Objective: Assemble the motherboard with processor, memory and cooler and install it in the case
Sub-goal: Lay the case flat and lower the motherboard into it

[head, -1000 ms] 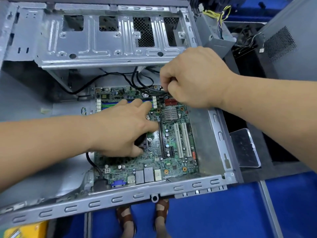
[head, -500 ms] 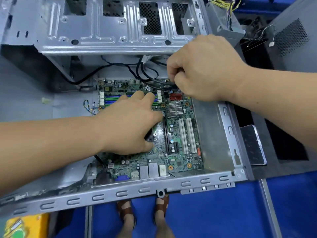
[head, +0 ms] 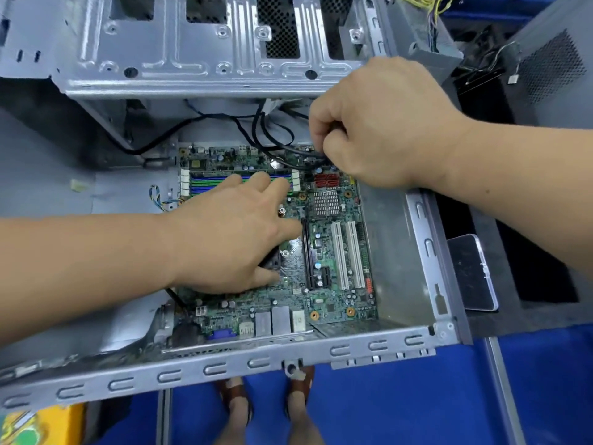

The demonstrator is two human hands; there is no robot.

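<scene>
- The motherboard (head: pixel 324 277) lies flat inside the open grey case (head: pixel 224 364), filling the floor of the case from the centre toward 5 o'clock, its rear ports against the near wall at 6 o'clock.
- The case lies on its side on a blue desk (head: pixel 385 409); its perforated drive cage (head: pixel 205 53) spans the 12 o'clock edge.
- The left hand (head: pixel 231 239) comes in from 9 o'clock and rests palm down over the middle of the board, fingers (head: pixel 256 183) straight and spread narrowly, their tips touching the blue and green memory slots (head: pixel 208 184); what lies under the palm is hidden.
- The right hand (head: pixel 382 123) comes in from 3 o'clock above the board's far right corner, its fingers curled tight around a black cable (head: pixel 276 146) just above the red connectors (head: pixel 325 179).
- That cable loops toward 11 o'clock under the drive cage.
- Two white expansion slots (head: pixel 348 255) run side by side at 4 o'clock from the left hand.
- A small finned heatsink (head: pixel 325 203) sits between the red connectors and the white slots.
</scene>
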